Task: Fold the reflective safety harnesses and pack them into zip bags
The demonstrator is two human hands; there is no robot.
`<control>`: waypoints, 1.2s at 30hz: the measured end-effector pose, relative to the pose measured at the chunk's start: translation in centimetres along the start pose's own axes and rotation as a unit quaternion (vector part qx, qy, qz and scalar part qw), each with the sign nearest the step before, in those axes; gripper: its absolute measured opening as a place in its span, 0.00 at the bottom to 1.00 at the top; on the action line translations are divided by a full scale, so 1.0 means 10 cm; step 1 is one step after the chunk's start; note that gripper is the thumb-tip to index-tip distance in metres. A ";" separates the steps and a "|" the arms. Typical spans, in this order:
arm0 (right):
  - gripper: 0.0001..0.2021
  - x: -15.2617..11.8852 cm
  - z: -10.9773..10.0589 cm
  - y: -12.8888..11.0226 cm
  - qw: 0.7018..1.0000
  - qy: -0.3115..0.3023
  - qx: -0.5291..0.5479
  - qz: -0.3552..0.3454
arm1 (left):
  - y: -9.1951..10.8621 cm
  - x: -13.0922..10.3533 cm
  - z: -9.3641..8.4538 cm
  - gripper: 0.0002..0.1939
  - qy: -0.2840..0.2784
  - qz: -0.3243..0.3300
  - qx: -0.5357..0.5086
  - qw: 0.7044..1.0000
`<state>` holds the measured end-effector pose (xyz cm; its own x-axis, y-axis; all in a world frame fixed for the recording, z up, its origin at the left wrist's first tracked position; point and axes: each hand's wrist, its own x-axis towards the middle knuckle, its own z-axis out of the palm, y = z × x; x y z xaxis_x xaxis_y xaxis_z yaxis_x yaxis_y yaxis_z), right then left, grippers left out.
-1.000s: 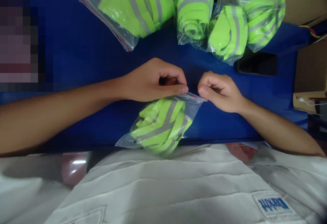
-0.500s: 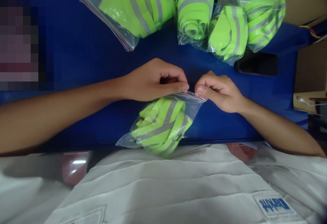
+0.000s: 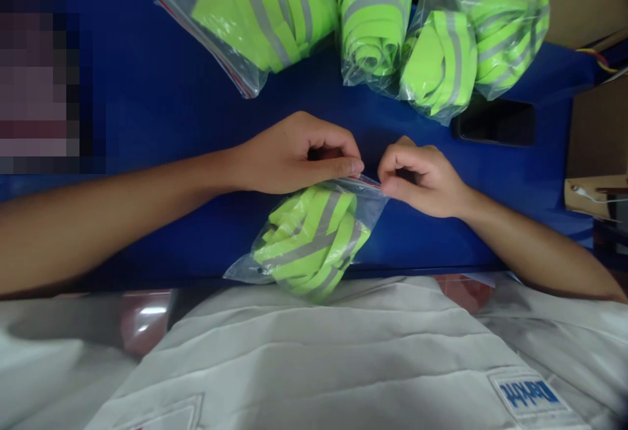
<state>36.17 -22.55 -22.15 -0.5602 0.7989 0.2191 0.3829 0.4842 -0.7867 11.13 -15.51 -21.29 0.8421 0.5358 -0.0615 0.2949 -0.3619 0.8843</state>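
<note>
Zip bag [image 3: 314,240], table's [image 3: 426,243] near edge. My left fingers [image 3: 348,167] pinch its seal [image 3: 366,182], likely for steadiness; right fingers [image 3: 392,185] pinch its end.

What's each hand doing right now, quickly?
Left hand: closed, pinching the clear bag by its zip edge.
Right hand: closed, pinching that bag near its right corner.

The left grip [image 3: 304,158] is bent and pinching. Just beside it, the right grip [image 3: 426,178] curls and pinches too.
</note>
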 end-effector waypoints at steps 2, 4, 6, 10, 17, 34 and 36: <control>0.19 0.00 0.01 0.00 1.000 0.008 -0.006 -0.010 | -0.01 0.00 0.00 0.17 0.004 -0.002 -0.004 1.000; 0.19 0.00 0.01 0.00 1.000 0.010 -0.002 0.001 | -0.01 -0.01 0.00 0.17 0.017 -0.003 -0.023 1.000; 0.20 0.01 0.00 -0.02 0.999 0.015 0.009 0.030 | -0.01 -0.01 0.01 0.17 0.037 -0.001 -0.053 0.998; 0.22 -0.01 0.01 -0.08 0.993 0.076 0.021 0.086 | 0.01 -0.01 0.02 0.17 0.052 0.015 -0.114 0.992; 0.21 -0.03 0.05 -0.07 0.970 0.221 0.036 0.092 | -0.05 0.06 0.03 0.11 0.134 0.016 -0.173 0.976; 0.22 -0.05 0.13 0.12 0.960 0.154 0.198 0.122 | 0.63 -0.30 -1.59 0.21 0.467 0.035 0.230 0.853; 0.22 -0.05 0.13 0.14 0.962 0.151 0.193 0.121 | 0.50 -0.20 -1.91 0.29 0.467 -0.056 0.301 0.829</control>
<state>35.98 -22.72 -24.10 -0.2282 0.9669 0.1138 0.1409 0.1484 -0.9788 2.31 -3.84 -7.96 0.1599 0.8470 0.5069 0.7567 -0.4349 0.4881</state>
